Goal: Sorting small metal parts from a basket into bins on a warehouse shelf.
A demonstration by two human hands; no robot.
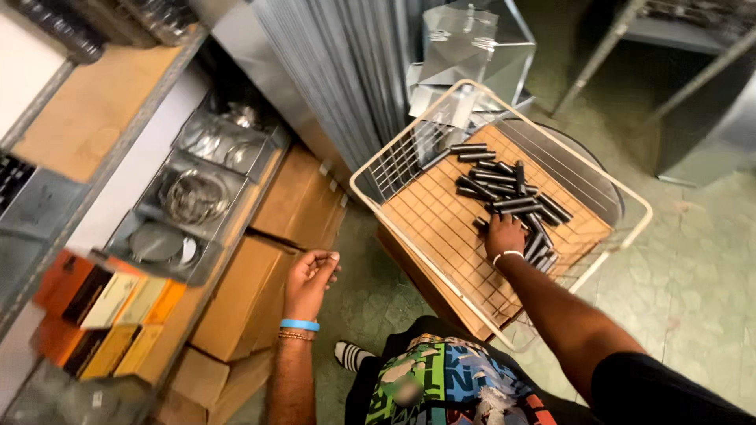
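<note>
A white wire basket (370,168) stands on a brown board in front of me, holding several dark metal cylinders (504,185). My right hand (502,234) reaches into the basket and rests on the cylinders at their near edge, fingers curled down on them; whether it grips one I cannot tell. My left hand (309,281) hangs in the air left of the basket, over cardboard boxes, fingers loosely curled and empty. It wears a blue wristband.
Cardboard boxes (260,291) are stacked on the floor to the left. A metal shelf (118,142) holds trays of round metal parts (193,197) and small orange and yellow boxes (110,303). Sheet-metal ducting (472,47) leans behind the basket. Green tiled floor lies right.
</note>
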